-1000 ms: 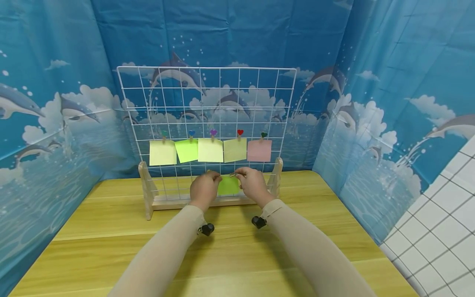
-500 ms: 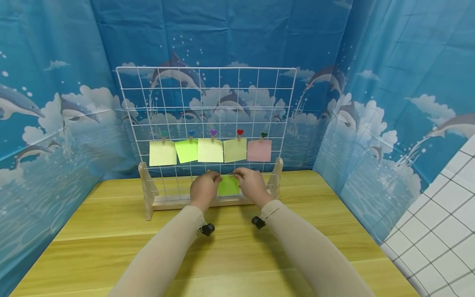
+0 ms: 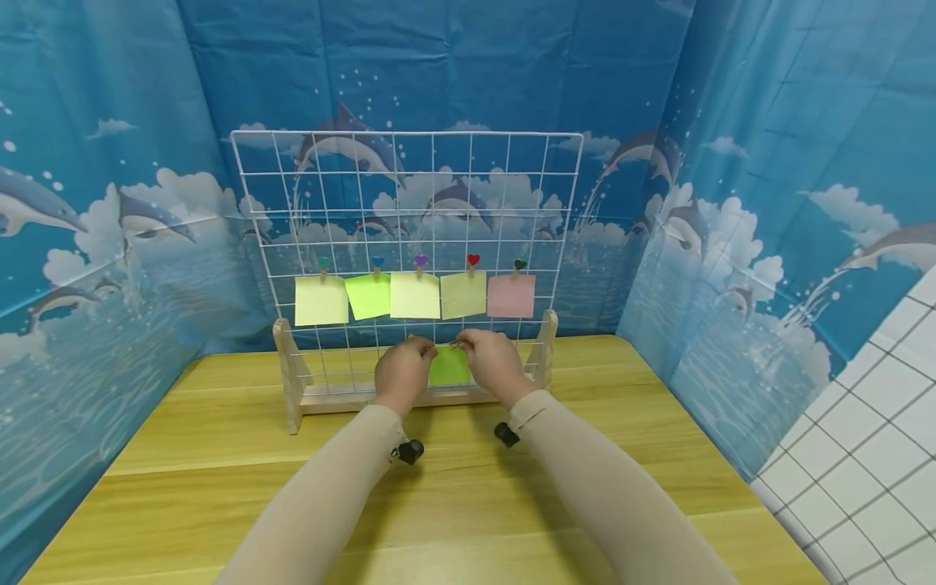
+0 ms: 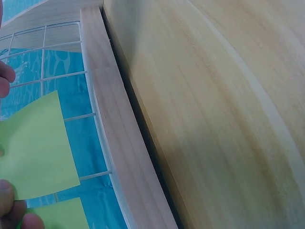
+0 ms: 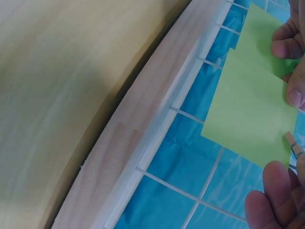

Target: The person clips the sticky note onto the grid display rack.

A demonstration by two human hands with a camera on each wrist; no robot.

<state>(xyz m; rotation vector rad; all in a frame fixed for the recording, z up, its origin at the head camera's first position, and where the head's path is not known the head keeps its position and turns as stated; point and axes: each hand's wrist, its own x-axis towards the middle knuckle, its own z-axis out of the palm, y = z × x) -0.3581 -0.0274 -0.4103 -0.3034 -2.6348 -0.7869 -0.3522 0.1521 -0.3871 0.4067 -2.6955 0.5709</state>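
Note:
In the head view, both hands work low on a white wire grid rack (image 3: 433, 213), at a light green sticky note (image 3: 449, 366). My left hand (image 3: 402, 374) pinches this note by its upper left corner. My right hand (image 3: 497, 364) is at the opposite upper corner, pinching a small wooden clothespin (image 5: 291, 141) at the note's top edge; its far end is hidden by the fingers. A second green note (image 4: 64, 214) hangs beside the first in the left wrist view, mostly covered by my left hand in the head view.
Above the hands hangs a row of several notes, including a pink note (image 3: 511, 296), each under a heart-topped clothespin such as the red one (image 3: 474, 261). The rack's wooden base (image 3: 332, 401) stands on a wood-grain table (image 3: 468, 504). A dolphin-print curtain (image 3: 512, 73) hangs behind.
My right hand has shifted slightly left along the note's top edge with the clothespin. My left hand stays practically still, keeping hold of the note.

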